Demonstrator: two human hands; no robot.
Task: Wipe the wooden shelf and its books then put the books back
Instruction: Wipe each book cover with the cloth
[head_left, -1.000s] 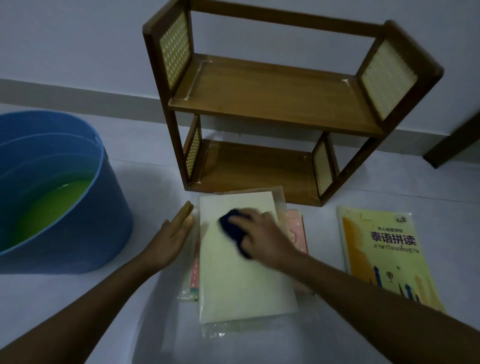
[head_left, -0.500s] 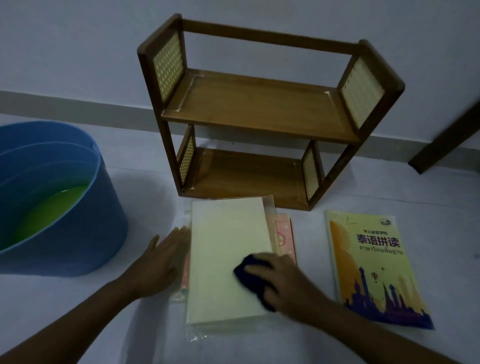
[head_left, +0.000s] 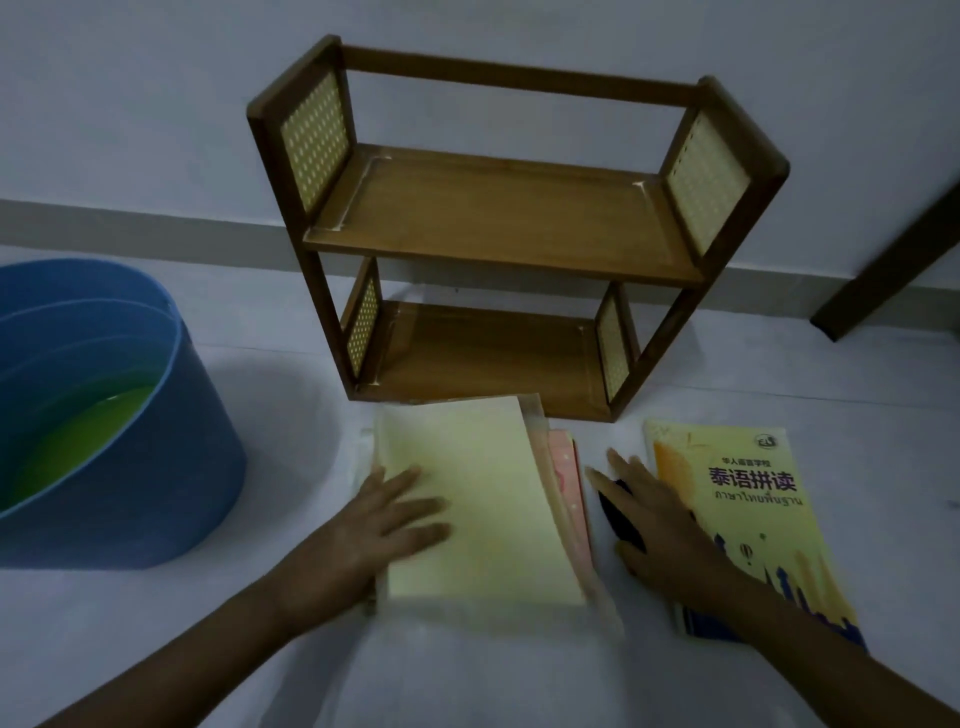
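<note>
The wooden shelf (head_left: 498, 208) stands against the wall with both boards bare. In front of it a pale yellow book (head_left: 493, 493) lies on top of a pink book (head_left: 566, 467) on the floor. My left hand (head_left: 384, 519) rests flat on the yellow book's left part, fingers spread. My right hand (head_left: 660, 525) lies on the floor between the stack and a yellow book with printed title (head_left: 753, 509), pressing a dark blue cloth (head_left: 621, 514) under its palm. The hand's outer edge overlaps that book.
A blue bucket (head_left: 171, 467) holding green liquid stands at the left. A dark wooden post (head_left: 893, 254) leans at the right by the wall. The floor is pale and smooth.
My right hand slid the cloth off the yellow book to the floor on its right. My left hand moved from beside the stack onto the yellow book.
</note>
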